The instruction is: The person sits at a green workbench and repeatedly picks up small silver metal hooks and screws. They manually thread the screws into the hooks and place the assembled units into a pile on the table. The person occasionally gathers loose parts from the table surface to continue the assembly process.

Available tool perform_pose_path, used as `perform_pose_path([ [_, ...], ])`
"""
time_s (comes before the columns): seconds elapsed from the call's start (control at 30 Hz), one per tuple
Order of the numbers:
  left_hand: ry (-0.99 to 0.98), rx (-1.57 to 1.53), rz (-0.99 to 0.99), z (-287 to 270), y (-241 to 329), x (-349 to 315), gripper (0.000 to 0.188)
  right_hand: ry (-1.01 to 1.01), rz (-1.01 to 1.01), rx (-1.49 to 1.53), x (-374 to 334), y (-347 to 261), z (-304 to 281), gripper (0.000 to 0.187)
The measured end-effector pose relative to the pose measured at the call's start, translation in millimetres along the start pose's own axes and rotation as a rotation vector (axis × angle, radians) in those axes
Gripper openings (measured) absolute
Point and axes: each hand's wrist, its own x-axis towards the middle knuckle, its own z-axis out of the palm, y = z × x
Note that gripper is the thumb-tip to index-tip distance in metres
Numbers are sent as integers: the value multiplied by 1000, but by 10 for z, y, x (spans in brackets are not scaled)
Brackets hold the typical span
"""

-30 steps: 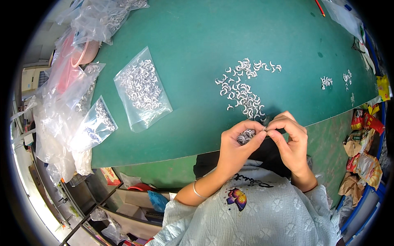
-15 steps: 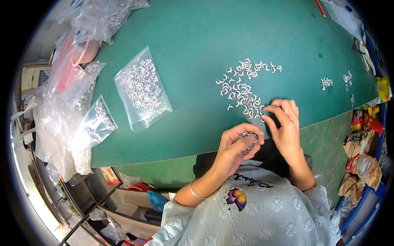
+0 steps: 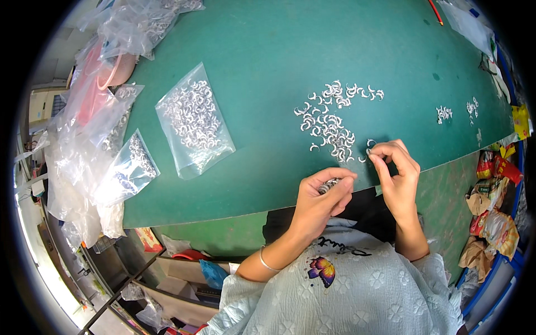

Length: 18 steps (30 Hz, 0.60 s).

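The right hand (image 3: pixel 395 170) was at the near edge of the green table (image 3: pixel 268 67), its thumb and forefinger pinched together on one small white curved clip (image 3: pixel 368 149) at the five o'clock fringe of the loose pile of clips (image 3: pixel 330 125). The left hand (image 3: pixel 321 198) sat just at eight o'clock from it, fingers curled shut around a small bunch of the same clips (image 3: pixel 329 184), which showed as a silvery cluster between thumb and forefinger. Judged by their look, these pieces were very light, stiff and thin, crescent-shaped, likely smooth and prone to slipping or springing away; a fingertip pinch across the middle of the curve seemed the surest hold, one piece at a time, since they tangled in the heap. At nine o'clock from the pile lay a clear bag (image 3: pixel 192 125) filled with more clips, soft and slippery, and further at nine o'clock a heap of plastic bags (image 3: pixel 95 156). Two small clusters (image 3: pixel 458 110) lay well apart at three o'clock.
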Motion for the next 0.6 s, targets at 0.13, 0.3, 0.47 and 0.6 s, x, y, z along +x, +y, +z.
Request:
perform_pose_path([
  [0.13,74,77,73,23,-29,5,16,-106,82,254,-50,-73,-51,10],
  [0.3,100,280,198,88,-8,9,15,-190,37,280,-61,-196,-91,11],
  [0.47,76,391,284,87,-30,17,6,-175,87,320,-106,-205,-94,19],
  [0.6,53,354,237,102,4,-11,6,-157,75,361,-118,-215,-94,21],
])
